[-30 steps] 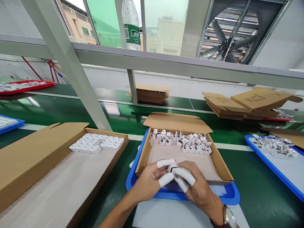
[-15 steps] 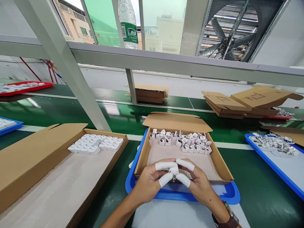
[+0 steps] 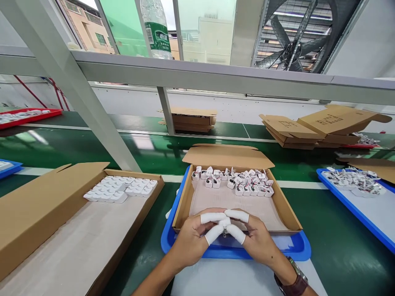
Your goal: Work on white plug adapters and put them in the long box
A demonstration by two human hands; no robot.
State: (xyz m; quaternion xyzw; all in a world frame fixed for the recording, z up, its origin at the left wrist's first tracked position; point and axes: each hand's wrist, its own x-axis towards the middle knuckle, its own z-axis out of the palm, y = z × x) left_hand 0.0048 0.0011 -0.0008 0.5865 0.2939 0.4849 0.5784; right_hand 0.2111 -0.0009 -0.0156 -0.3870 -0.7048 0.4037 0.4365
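My left hand [image 3: 194,238] and my right hand [image 3: 257,238] meet above the front edge of an open cardboard box [image 3: 284,205]. Between their thumbs and forefingers they pinch one small white plastic piece [image 3: 225,222], with a small metal end [image 3: 225,233] pointing down toward me. White finger cots cover the thumb and forefinger of each hand and hide most of the piece. Behind the hands, several small white housings with wires [image 3: 247,185] stand in rows at the far side of the box. The box sits in a blue tray [image 3: 234,252].
To the left lies a long cardboard box [image 3: 101,238] with several white pieces [image 3: 121,188] at its far end. Another blue tray [image 3: 354,209] with wired parts is at right. A slanted grey post [image 3: 80,86] and a crossbar [image 3: 210,76] stand ahead, with a bottle [image 3: 156,35] on the bar.
The thumbs and forefingers have closed in over the white piece, so less of it shows. My view has shifted slightly; boxes and trays stay in place.
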